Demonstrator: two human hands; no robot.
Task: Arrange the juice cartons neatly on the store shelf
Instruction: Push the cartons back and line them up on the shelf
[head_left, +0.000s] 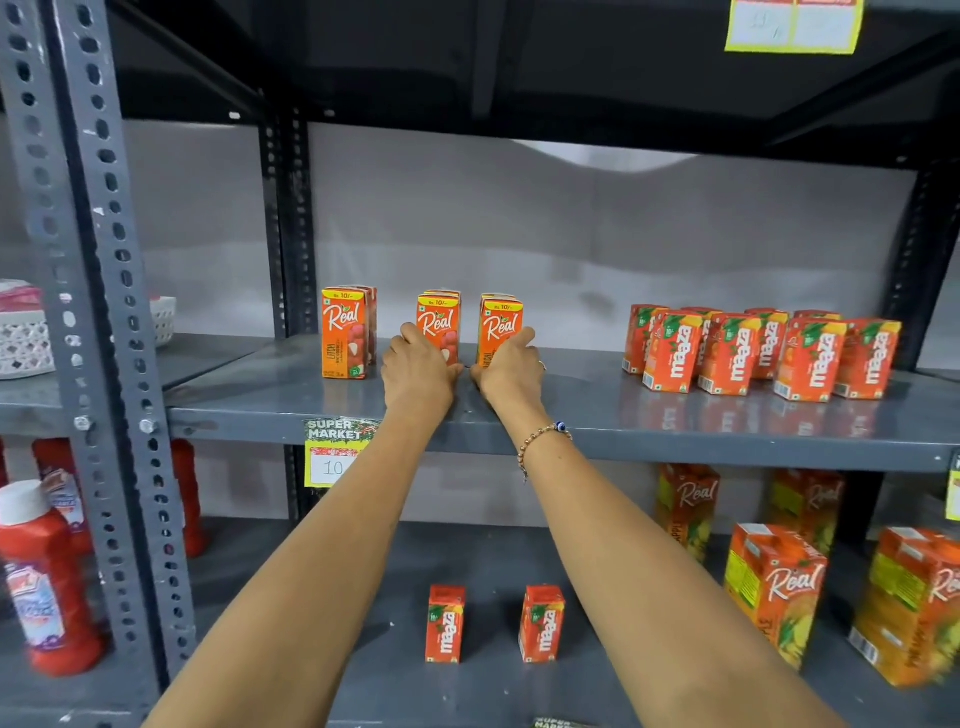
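Observation:
Three short rows of small orange Real litchi cartons stand upright on the grey middle shelf. The left row stands alone. My left hand is wrapped around the front carton of the middle row. My right hand grips the front carton of the right row, fingers on its right side. Both hands hide the cartons' lower parts. A cluster of several red Maaza cartons stands loosely at the shelf's right.
On the lower shelf stand two small Maaza cartons and large Real cartons at right. A price tag hangs on the shelf edge. Slotted steel uprights stand at left, with red bottles and white baskets beyond.

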